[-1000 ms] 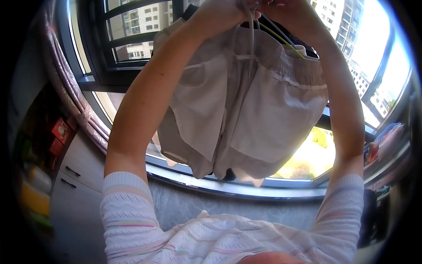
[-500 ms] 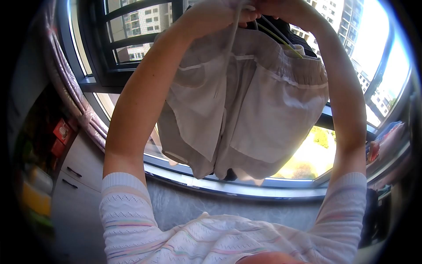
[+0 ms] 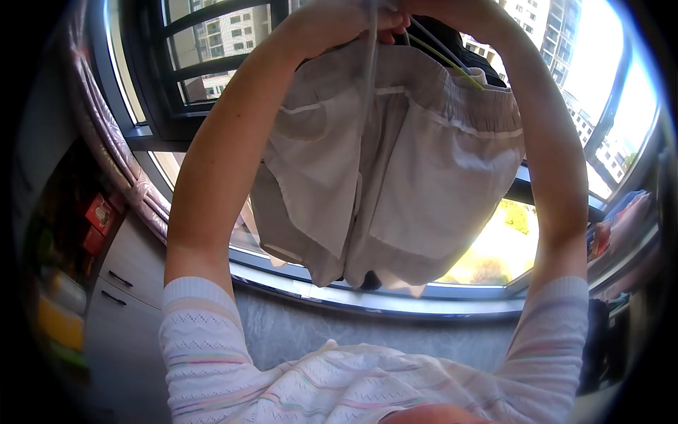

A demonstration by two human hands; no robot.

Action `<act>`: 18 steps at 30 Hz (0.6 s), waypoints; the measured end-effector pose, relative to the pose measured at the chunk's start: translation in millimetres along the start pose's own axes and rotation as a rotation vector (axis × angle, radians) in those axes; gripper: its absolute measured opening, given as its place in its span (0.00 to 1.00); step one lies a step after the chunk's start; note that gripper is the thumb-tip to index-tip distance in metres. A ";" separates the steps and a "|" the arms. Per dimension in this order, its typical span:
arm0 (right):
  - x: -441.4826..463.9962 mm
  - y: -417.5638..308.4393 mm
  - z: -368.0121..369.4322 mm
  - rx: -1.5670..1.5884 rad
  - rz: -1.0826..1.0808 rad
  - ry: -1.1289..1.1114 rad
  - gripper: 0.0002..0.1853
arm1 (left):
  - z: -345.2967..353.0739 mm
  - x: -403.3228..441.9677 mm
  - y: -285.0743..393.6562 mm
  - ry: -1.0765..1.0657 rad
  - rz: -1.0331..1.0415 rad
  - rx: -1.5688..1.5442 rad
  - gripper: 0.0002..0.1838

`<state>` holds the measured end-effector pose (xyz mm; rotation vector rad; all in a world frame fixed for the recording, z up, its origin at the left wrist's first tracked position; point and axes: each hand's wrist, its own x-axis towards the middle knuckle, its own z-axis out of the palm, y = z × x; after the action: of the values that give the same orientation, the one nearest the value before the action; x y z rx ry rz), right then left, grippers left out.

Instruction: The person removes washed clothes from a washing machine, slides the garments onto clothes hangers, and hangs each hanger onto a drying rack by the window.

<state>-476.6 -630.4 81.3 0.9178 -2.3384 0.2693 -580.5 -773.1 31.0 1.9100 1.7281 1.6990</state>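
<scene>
Light beige shorts hang in front of the window, with a gathered waistband at the top. A pale drawstring runs down from my hands over their front. At the top edge my left hand has its fingers closed round the drawstring. My right hand is beside it, partly cut off by the frame, and its fingers are hidden. A yellow-green and grey hanger slopes down to the right inside the waistband, with dark cloth behind it.
A dark-framed window with a sill lies behind the shorts. A pink curtain hangs at the left, above a drawered cabinet and red boxes. Folded cloths lie at the right.
The drawstring was hanging near the middle, swung left, and is now stretched straight and blurred. My left hand has moved slightly left and my right hand has moved with it along the top.
</scene>
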 end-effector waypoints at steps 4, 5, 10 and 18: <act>-1.5 2.9 1.9 0.207 0.111 0.093 0.08 | -1.9 -5.7 8.8 -0.003 -0.008 0.049 0.12; -5.7 5.0 3.2 0.268 0.174 0.160 0.07 | -1.2 -7.0 10.5 0.022 -0.040 -0.031 0.12; -31.2 7.0 10.1 0.338 0.205 0.292 0.04 | -2.2 -6.0 5.3 0.032 -0.066 -0.536 0.11; -36.7 -3.1 17.2 0.030 0.119 0.235 0.10 | 3.6 0.7 -0.3 0.110 -0.064 -0.432 0.09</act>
<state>-461.3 -619.2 45.3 0.7200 -2.1779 0.4376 -578.2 -770.4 29.8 1.5808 1.2931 1.9839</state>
